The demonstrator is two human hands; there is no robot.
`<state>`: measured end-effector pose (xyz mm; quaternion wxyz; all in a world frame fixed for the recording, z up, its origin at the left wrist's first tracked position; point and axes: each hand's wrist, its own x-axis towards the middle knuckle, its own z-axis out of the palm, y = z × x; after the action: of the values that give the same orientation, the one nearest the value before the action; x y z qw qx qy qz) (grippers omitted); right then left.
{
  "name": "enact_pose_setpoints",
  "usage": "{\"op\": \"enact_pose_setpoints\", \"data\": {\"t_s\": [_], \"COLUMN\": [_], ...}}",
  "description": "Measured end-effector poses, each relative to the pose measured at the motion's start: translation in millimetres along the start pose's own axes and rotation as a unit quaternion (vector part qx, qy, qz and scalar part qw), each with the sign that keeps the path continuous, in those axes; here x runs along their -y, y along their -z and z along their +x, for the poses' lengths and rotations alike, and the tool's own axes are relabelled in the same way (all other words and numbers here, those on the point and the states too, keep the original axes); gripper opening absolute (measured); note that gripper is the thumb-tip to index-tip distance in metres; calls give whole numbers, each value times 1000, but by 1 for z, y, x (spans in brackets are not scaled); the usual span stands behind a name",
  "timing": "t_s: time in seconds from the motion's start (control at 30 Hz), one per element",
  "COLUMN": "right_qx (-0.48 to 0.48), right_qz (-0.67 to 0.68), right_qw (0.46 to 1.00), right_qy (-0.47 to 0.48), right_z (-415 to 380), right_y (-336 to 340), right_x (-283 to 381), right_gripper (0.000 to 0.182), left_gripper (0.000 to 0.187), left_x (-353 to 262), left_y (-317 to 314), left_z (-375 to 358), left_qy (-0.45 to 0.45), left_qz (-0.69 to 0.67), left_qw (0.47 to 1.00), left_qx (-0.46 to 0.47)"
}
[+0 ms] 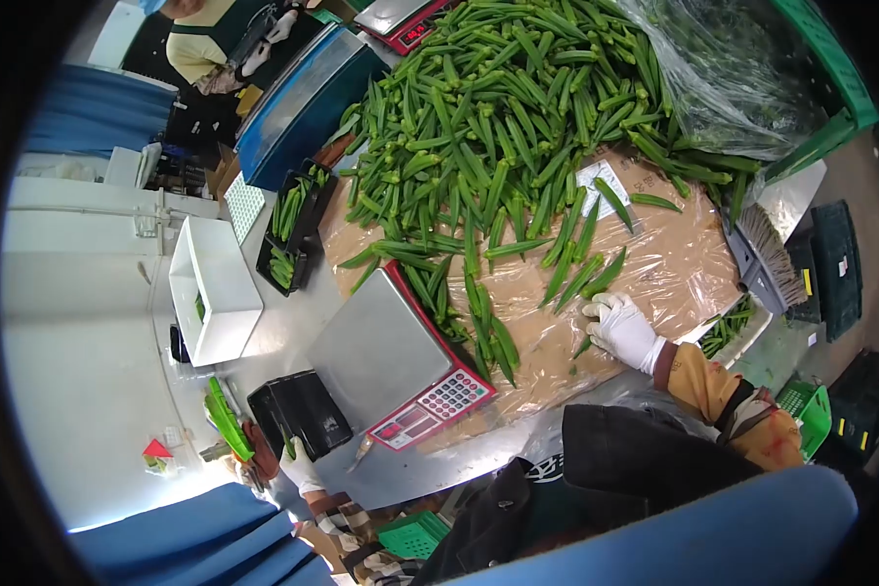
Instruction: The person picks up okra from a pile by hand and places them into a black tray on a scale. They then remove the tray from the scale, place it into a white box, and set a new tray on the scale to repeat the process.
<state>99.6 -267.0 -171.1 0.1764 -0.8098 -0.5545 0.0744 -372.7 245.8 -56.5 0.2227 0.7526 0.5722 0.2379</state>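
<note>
While we sort: our right hand [622,330] lies flat on loose okra [581,278], fingers closed on a pod, at 3 o'clock of the scale [381,352].
Left hand: our left hand [300,465] grips a black tray [301,411], steadying it at 7 o'clock for filling.
Heap: okra pile [488,107] at 12 o'clock, within reach.
Trays: black trays [293,230] at 10 o'clock hold pods.
Bin: white bin [215,293], nearly bare.

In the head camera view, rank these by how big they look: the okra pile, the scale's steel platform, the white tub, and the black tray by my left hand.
1. okra pile
2. steel platform
3. white tub, not far behind the platform, so that order is unsure
4. black tray
</note>
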Motion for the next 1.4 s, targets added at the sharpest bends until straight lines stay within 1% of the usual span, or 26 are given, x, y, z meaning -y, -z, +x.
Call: {"op": "enact_pose_setpoints", "data": {"t_s": [0.1, 0.13, 0.2, 0.23, 0.33, 0.37, 0.4, 0.47, 0.5, 0.53, 0.6, 0.67, 0.7, 0.73, 0.8, 0.83, 0.87, 0.93, 0.97, 1.0, 1.07, 1.1, 1.2, 1.27, 1.3, 1.4], "right_qx": [16, 22, 86, 118, -42, -76, -91, -142, -116, -91, -57, -32, -26, -34, -51, -58, -72, -99, -77, -65, -39, 2, 61, 33, 19, -68], "right_qz": [1, -5, -57, -82, 31, 28, 11, -5, -29, -53, -96, -131, -79, -49, 10, 6, -32, -106, -149, -164, -194, -249, -160, -43, 16, 31], "right_qw": [1000, 999, 994, 990, 998, 996, 994, 988, 991, 993, 992, 989, 995, 998, 999, 998, 997, 989, 986, 984, 980, 968, 985, 998, 998, 995], "right_qy": [16, 25, 20, 15, -16, -30, -52, -59, -56, -54, -56, -62, -50, -34, -1, 15, 21, 32, 17, 13, 7, 13, -8, -39, -54, -72], "right_z": [-5, -5, -11, -12, -5, -1, 4, 13, 14, 14, 15, 12, 12, 15, 28, 35, 43, 56, 61, 64, 65, 63, 55, 48, 44, 57], "right_y": [1, 4, 3, 2, 27, 34, 36, 30, 25, 20, 18, 25, 30, 30, 28, 22, 14, -3, -8, -7, -3, 1, 16, 19, 20, 32], "right_x": [0, 0, -6, -7, -12, -18, -25, -42, -50, -57, -59, -56, -56, -54, -47, -45, -44, -42, -40, -39, -37, -37, -37, -43, -45, -59], "right_gripper": [20, 21, 25, 28, 32, 33, 34, 34, 33, 33, 32, 30, 27, 27, 25, 31, 26, 17, 14, 13, 13, 19, 28, 31, 33, 30], "left_gripper": [28, 28, 29, 32, 31, 27, 21, 15, 14, 14, 15, 18, 19, 23, 26, 26, 23, 34, 39, 50, 54, 53, 46, 46, 42, 35], "left_x": [20, 23, 27, 23, -117, -140, -144, -143, -137, -133, -155, -191, -212, -234, -250, -259, -278, -274, -270, -293, -294, -293, -293, -293, -292, -298], "left_y": [11, 10, 9, 12, 5, -6, -22, -54, -71, -81, -97, -108, -115, -126, -166, -190, -212, -270, -298, -304, -335, -340, -345, -333, -323, -277], "left_z": [10, 12, 16, 18, -47, -64, -75, -102, -112, -119, -137, -153, -161, -166, -169, -167, -166, -155, -149, -150, -152, -150, -143, -146, -147, -167], "left_qy": [73, 85, 106, 31, -75, -73, -117, -210, -181, -261, -250, -268, -275, -295, -265, -256, -205, -241, -207, -188, -174, -174, -170, -234, -242, -139], "left_qz": [-105, -150, -236, -138, 54, 29, 15, 98, 95, 197, 203, 130, 92, 30, -65, -70, -72, -44, 3, 111, 220, 237, 262, 222, 177, 4], "left_qw": [991, 980, 938, 941, 952, 969, 972, 966, 977, 945, 947, 954, 956, 955, 957, 955, 961, 955, 959, 945, 926, 920, 917, 934, 943, 964], "left_qx": [-34, -100, -229, -308, -293, -234, -204, -114, -58, -5, 7, -34, -53, -3, 96, 133, 173, 165, 196, 243, 252, 258, 249, 155, 141, 226]}}
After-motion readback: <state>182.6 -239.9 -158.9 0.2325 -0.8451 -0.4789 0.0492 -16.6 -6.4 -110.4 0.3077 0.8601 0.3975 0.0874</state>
